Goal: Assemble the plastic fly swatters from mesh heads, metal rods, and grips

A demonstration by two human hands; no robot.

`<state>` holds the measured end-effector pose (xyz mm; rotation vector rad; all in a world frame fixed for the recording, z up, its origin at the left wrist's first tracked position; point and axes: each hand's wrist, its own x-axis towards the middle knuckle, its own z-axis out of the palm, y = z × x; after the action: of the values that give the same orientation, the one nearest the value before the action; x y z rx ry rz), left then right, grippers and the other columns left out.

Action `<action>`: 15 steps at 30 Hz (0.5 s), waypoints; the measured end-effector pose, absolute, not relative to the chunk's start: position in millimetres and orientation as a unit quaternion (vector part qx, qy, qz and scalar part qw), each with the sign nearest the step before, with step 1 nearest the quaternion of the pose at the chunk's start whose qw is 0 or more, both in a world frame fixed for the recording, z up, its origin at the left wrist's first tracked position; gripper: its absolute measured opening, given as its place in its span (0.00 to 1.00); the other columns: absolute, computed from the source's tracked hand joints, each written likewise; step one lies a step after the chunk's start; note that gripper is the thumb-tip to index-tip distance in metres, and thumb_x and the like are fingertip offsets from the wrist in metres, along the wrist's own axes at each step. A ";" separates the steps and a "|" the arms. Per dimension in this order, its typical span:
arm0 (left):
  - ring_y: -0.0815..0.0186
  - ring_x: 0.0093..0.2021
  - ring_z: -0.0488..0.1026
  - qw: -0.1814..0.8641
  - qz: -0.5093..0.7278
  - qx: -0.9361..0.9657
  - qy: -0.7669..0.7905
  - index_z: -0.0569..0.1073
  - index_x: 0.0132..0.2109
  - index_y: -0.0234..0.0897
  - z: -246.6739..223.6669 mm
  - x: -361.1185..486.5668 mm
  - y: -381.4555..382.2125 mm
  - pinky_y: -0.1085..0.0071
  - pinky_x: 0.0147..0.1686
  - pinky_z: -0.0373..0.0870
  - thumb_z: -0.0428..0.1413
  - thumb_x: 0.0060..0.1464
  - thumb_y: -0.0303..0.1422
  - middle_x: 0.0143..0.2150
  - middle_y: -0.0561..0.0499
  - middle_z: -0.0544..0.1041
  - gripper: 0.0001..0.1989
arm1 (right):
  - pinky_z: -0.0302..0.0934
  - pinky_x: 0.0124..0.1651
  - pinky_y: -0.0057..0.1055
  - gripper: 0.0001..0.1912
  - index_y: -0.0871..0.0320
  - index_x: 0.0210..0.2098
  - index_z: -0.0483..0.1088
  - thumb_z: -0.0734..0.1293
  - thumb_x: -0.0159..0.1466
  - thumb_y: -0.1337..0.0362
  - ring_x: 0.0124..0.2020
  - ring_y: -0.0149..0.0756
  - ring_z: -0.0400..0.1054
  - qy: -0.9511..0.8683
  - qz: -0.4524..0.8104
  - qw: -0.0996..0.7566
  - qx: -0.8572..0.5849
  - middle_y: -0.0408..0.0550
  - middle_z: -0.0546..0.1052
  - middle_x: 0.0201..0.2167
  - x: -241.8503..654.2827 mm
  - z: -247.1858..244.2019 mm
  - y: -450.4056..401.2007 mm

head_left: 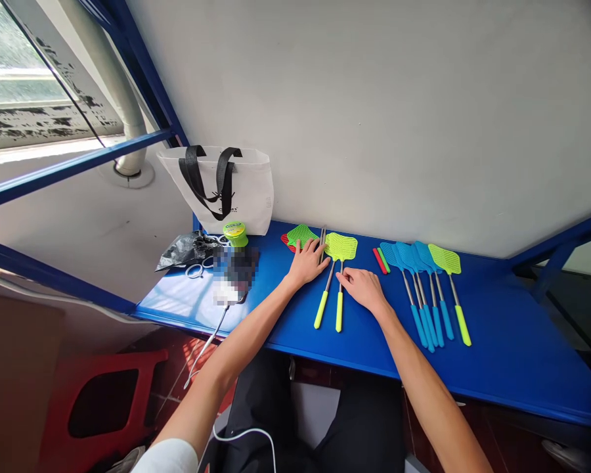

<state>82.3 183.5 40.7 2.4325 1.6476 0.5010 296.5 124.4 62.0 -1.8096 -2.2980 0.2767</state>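
My left hand (307,261) lies with fingers spread over several thin metal rods (323,238) and the edge of a green fly swatter head (303,235). A red swatter head (290,244) peeks out beneath the green one. Curled fingers of my right hand (363,287) pinch at the metal shaft of a yellow-green fly swatter (339,309), which lies flat on the table. Just left of it, a second yellow-green fly swatter (321,309) overlaps it at the head. My right fingertips are partly hidden.
Several blue fly swatters (422,315) and one yellow-green swatter (457,295) lie to the right on the blue table (512,341). Red and green handles (381,260) lie nearby. At left stand a white bag (249,187), a green tub (235,234), scissors (195,270) and a black plastic bag (184,249).
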 end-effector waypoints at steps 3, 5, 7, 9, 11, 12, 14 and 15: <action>0.48 0.83 0.53 0.081 0.164 0.816 0.549 0.67 0.77 0.44 38.2 84.1 183.7 0.38 0.82 0.39 0.46 0.78 0.47 0.81 0.41 0.63 0.28 | 0.44 0.33 0.32 0.26 0.53 0.32 0.73 0.60 0.82 0.47 0.35 0.40 0.76 -0.773 0.090 0.099 -0.620 0.46 0.83 0.34 294.3 63.5 123.7; 0.47 0.83 0.52 0.081 0.163 0.816 0.549 0.66 0.77 0.44 37.1 84.9 183.2 0.37 0.82 0.39 0.46 0.78 0.48 0.82 0.40 0.62 0.29 | 0.43 0.33 0.32 0.27 0.53 0.33 0.74 0.59 0.82 0.47 0.36 0.40 0.77 -0.761 0.082 0.092 -0.637 0.48 0.84 0.35 293.8 64.2 123.9; 0.47 0.83 0.51 0.084 0.159 0.816 0.549 0.65 0.77 0.44 38.0 85.2 181.6 0.36 0.81 0.39 0.47 0.78 0.47 0.82 0.40 0.61 0.29 | 0.43 0.33 0.32 0.26 0.53 0.35 0.76 0.58 0.83 0.48 0.37 0.41 0.78 -0.747 0.069 0.087 -0.655 0.49 0.85 0.37 294.5 64.6 124.5; 0.46 0.83 0.51 0.084 0.155 0.818 0.548 0.66 0.76 0.43 42.6 84.5 178.3 0.35 0.80 0.41 0.49 0.77 0.46 0.82 0.38 0.61 0.28 | 0.43 0.33 0.32 0.25 0.52 0.38 0.77 0.57 0.83 0.49 0.38 0.41 0.79 -0.736 0.058 0.086 -0.669 0.51 0.85 0.38 296.0 65.0 125.0; 0.45 0.81 0.56 0.073 0.158 0.819 0.547 0.70 0.71 0.41 52.0 82.8 173.4 0.37 0.80 0.45 0.52 0.76 0.45 0.79 0.36 0.64 0.24 | 0.44 0.33 0.32 0.24 0.52 0.41 0.78 0.56 0.83 0.50 0.37 0.41 0.79 -0.728 0.057 0.087 -0.677 0.51 0.85 0.38 297.8 65.1 125.5; 0.44 0.78 0.61 0.069 0.159 0.819 0.546 0.73 0.67 0.39 58.2 81.6 170.5 0.39 0.78 0.50 0.54 0.75 0.44 0.75 0.35 0.68 0.21 | 0.44 0.33 0.32 0.24 0.52 0.42 0.78 0.56 0.84 0.50 0.37 0.41 0.79 -0.726 0.059 0.087 -0.680 0.50 0.85 0.38 298.6 65.0 125.7; 0.45 0.67 0.74 0.081 0.149 0.820 0.546 0.79 0.56 0.38 71.6 79.3 164.4 0.47 0.72 0.63 0.56 0.74 0.43 0.63 0.36 0.78 0.16 | 0.44 0.32 0.32 0.22 0.52 0.43 0.77 0.56 0.84 0.51 0.36 0.41 0.79 -0.723 0.065 0.087 -0.682 0.49 0.85 0.38 299.7 64.5 126.2; 0.46 0.60 0.78 0.099 0.134 0.820 0.548 0.81 0.50 0.38 77.9 78.7 161.4 0.52 0.67 0.69 0.55 0.74 0.43 0.55 0.37 0.81 0.16 | 0.43 0.32 0.32 0.22 0.52 0.43 0.77 0.56 0.83 0.51 0.36 0.40 0.79 -0.723 0.066 0.087 -0.682 0.49 0.85 0.37 299.9 64.2 126.4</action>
<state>78.7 161.4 77.9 2.4236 1.6212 0.3974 299.9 126.4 64.2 -2.0312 -2.1541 0.1954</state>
